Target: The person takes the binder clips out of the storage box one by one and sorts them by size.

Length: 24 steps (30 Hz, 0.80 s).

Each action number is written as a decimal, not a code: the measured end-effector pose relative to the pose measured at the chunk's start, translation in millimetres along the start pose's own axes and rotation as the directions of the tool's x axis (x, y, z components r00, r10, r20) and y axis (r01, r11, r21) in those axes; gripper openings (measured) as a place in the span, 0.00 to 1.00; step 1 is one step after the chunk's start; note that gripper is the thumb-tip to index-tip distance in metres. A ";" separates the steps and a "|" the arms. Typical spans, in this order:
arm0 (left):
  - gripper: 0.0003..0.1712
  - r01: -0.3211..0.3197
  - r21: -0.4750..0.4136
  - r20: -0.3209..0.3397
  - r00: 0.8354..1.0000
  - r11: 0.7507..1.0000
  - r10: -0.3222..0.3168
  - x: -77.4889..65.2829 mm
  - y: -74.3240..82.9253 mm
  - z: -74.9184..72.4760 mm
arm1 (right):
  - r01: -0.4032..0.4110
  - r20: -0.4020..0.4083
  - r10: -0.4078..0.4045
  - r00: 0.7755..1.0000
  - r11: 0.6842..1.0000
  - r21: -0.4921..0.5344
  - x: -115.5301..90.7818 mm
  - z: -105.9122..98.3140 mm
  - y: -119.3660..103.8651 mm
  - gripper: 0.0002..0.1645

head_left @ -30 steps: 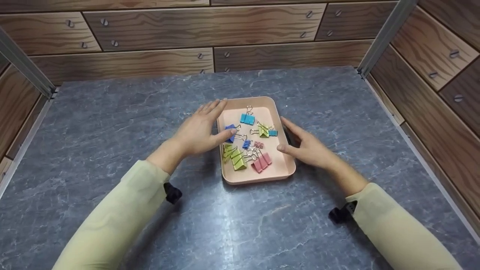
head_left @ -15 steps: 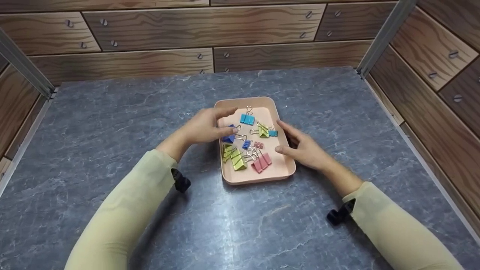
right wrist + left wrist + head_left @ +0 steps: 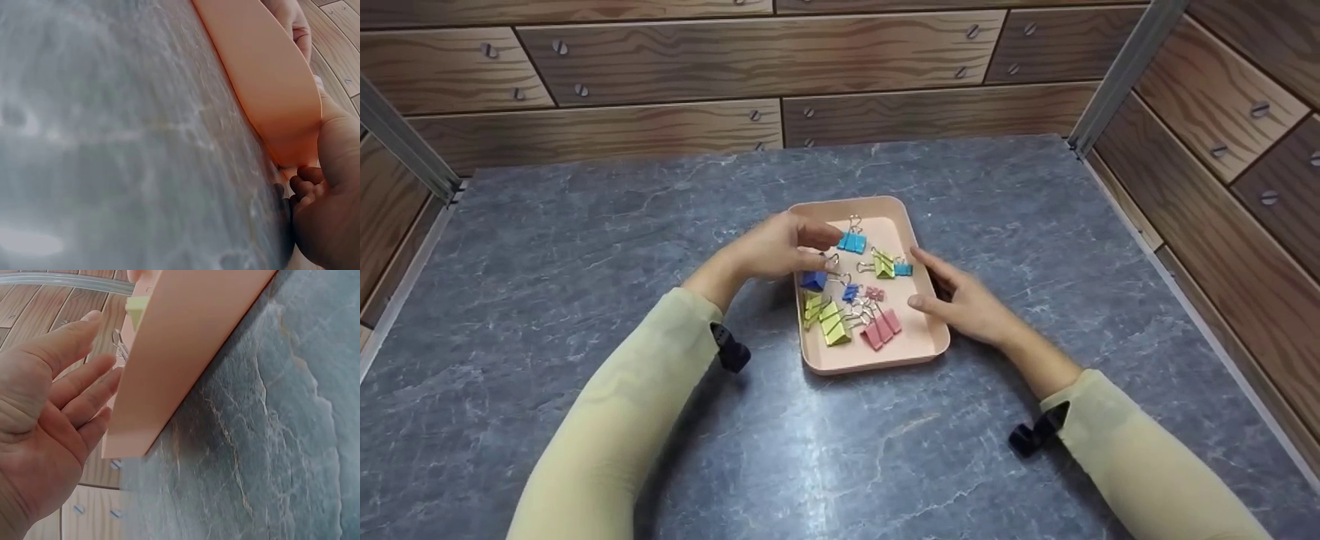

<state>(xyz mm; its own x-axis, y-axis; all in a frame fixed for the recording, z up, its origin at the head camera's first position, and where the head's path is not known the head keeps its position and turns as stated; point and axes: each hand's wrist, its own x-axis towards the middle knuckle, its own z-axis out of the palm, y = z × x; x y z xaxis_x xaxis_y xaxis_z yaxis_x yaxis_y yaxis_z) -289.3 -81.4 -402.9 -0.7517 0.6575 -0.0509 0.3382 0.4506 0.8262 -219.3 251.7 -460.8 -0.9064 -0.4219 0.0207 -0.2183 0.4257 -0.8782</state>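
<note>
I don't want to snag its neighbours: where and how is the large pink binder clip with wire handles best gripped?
Probably grip the large pink binder clip by its body, from the near right: bare floor of the shallow peach tray lies there, while its wire handles point away and crowd those of the lime-green binder clip beside it.

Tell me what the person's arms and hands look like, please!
Both arms wear long, plain, pale yellow-green sleeves: a left sleeve and a right sleeve. At the cuffs there's a small, chunky left black gadget and a matching right black gadget, with no cables showing. The left hand and right hand have no gloves on.
</note>
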 end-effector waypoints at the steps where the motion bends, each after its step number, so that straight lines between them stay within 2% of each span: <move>1: 0.30 0.002 0.004 0.005 1.000 1.000 -0.002 0.3 -1.1 -0.3 | -0.004 0.005 0.004 1.000 1.000 0.003 0.0 0.3 -0.2 0.53; 11: 0.27 -0.011 0.078 0.052 0.999 0.997 0.007 5.0 -3.2 -3.1 | -0.018 0.011 0.018 1.000 1.000 -0.007 0.2 -0.7 0.9 0.52; 17: 0.22 -0.024 0.134 0.043 0.999 0.991 0.018 6.4 -3.6 -0.4 | -0.002 0.021 0.002 1.000 1.000 -0.014 0.4 -1.5 0.8 0.53; 24: 0.20 -0.024 0.142 0.027 0.999 0.990 0.021 8.6 -5.8 4.2 | 0.006 0.038 -0.006 0.999 1.000 -0.016 -0.5 -2.4 3.3 0.55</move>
<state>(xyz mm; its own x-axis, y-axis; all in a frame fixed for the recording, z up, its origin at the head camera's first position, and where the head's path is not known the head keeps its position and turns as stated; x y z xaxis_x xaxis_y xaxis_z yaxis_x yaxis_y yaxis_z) -295.3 -75.8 -410.4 -0.7288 0.6830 -0.0492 0.4331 0.5155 0.7394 -220.4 255.3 -462.6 -0.8908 -0.4544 0.0078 -0.2298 0.4355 -0.8703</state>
